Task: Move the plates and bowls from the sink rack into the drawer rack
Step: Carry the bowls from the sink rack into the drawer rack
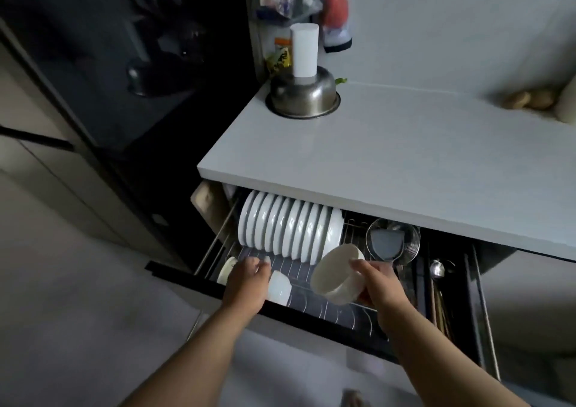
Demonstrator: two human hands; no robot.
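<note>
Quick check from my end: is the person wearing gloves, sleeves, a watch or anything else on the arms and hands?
Nothing that shows. The left hand and right hand are bare, with no gloves, rings or watch in view. Both forearms are uncovered down to the frame's bottom edge; no sleeve, strap or marking is visible.

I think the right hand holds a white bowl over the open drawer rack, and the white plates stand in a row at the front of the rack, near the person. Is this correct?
Not quite. The right hand does hold the white bowl over the open drawer rack, but the white plates stand in a row at the back, under the counter edge. The head view shows this.
</note>
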